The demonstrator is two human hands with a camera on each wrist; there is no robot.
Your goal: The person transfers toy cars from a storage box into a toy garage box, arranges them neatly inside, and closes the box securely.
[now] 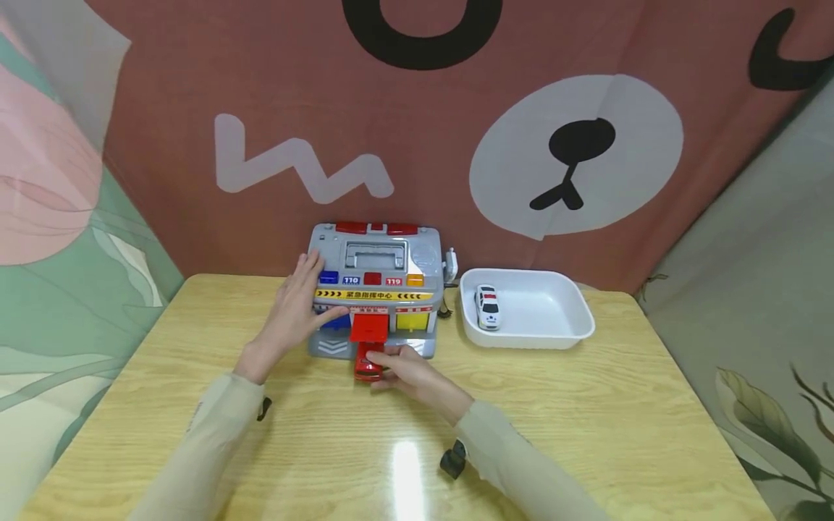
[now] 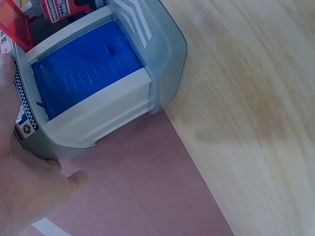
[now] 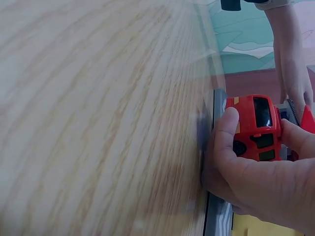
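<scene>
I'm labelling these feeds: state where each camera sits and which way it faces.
Head: head-worn, facing forward and down at the toy garage; shows left hand, right hand, sleeves.
Left wrist: worn there, facing the blue door; shows left hand.
Right wrist: worn there, facing red vehicle and tabletop; shows right hand, left hand.
Shared: head and right wrist both show the red vehicle.

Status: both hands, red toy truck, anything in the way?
Right hand gripping red toy truck; left hand resting on toy station. Truck partly beneath raised red door. No obstruction visible.
</scene>
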